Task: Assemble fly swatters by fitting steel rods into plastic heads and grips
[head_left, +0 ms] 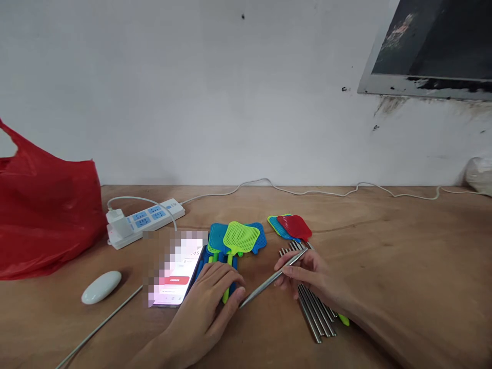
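Note:
My left hand (207, 302) lies over the handles of a pile of plastic fly swatters, fingers loosely curved and the thumb a little apart. A lime-green fly swatter (241, 238) tops this pile, with blue ones (260, 237) beneath; a green handle shows below my fingers. Between the thumb and fingers of my right hand (303, 274) is a slanted metal chopstick (269, 281), its lower end close to my left thumb. Several more metal chopsticks (317, 312) lie under and beside my right hand, over a second group of swatters with a red one (295, 226) on top.
A lit phone (179, 271) lies left of my left hand. Further left are a white oval object (101, 287), a power strip (149, 220) with a plugged-in charger, and a red plastic bag (46, 210). A white cable (307, 193) runs along the wall.

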A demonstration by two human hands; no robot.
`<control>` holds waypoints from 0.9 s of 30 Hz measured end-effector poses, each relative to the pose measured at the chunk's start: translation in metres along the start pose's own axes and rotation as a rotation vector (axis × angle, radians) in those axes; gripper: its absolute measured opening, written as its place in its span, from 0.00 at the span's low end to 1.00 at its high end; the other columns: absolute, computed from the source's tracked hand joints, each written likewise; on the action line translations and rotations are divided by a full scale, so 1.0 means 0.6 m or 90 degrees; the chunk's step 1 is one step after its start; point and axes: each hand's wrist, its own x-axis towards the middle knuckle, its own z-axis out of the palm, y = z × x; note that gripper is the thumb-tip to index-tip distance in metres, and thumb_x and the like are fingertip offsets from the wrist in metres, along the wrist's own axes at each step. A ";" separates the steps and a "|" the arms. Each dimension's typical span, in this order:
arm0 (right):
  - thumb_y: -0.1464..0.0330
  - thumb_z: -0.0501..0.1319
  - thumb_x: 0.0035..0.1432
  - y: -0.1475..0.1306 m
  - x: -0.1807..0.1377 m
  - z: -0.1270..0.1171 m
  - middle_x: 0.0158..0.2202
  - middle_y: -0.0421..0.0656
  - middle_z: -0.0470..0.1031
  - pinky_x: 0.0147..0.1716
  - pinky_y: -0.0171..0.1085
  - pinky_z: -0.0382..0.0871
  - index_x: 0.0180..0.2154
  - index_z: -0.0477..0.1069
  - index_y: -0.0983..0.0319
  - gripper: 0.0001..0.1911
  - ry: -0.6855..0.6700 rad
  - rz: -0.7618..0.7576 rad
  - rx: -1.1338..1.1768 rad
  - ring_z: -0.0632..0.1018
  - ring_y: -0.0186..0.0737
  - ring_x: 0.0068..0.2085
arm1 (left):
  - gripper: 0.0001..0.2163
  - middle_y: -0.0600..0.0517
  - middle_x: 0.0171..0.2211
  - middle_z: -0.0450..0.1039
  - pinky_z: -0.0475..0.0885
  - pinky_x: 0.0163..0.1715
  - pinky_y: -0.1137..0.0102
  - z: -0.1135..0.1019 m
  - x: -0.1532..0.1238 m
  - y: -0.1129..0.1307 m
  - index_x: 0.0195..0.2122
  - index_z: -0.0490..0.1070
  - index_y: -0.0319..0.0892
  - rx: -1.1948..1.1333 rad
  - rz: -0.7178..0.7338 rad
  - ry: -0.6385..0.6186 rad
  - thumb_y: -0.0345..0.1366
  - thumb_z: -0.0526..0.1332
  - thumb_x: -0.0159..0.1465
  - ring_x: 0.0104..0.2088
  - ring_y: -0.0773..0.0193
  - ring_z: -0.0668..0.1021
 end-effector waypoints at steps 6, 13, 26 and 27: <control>0.56 0.67 0.59 0.003 -0.003 0.009 0.33 0.49 0.83 0.29 0.35 0.76 0.40 0.79 0.65 0.18 -0.071 -0.004 0.021 0.83 0.42 0.35 | 0.05 0.50 0.40 0.73 0.68 0.43 0.63 0.013 -0.003 -0.006 0.39 0.67 0.45 -0.005 0.020 -0.013 0.33 0.53 0.72 0.41 0.57 0.73; 0.59 0.75 0.48 0.011 0.011 -0.018 0.29 0.42 0.83 0.28 0.34 0.76 0.35 0.76 0.60 0.16 0.128 -0.078 -0.064 0.82 0.39 0.31 | 0.08 0.49 0.39 0.72 0.67 0.40 0.62 0.006 0.001 -0.013 0.40 0.66 0.44 0.023 0.003 0.012 0.33 0.49 0.74 0.39 0.56 0.72; 0.59 0.60 0.66 0.007 -0.012 0.000 0.29 0.41 0.79 0.30 0.35 0.67 0.37 0.76 0.59 0.12 -0.012 -0.239 -0.600 0.77 0.38 0.31 | 0.11 0.56 0.26 0.72 0.60 0.23 0.70 0.015 -0.011 -0.018 0.38 0.64 0.46 0.082 -0.041 -0.071 0.42 0.47 0.75 0.24 0.60 0.76; 0.61 0.58 0.68 0.008 -0.013 0.001 0.29 0.41 0.78 0.30 0.35 0.66 0.37 0.75 0.60 0.12 -0.028 -0.268 -0.647 0.76 0.38 0.31 | 0.11 0.56 0.25 0.72 0.59 0.22 0.71 0.017 -0.012 -0.018 0.39 0.64 0.47 0.088 -0.036 -0.081 0.42 0.46 0.75 0.23 0.60 0.75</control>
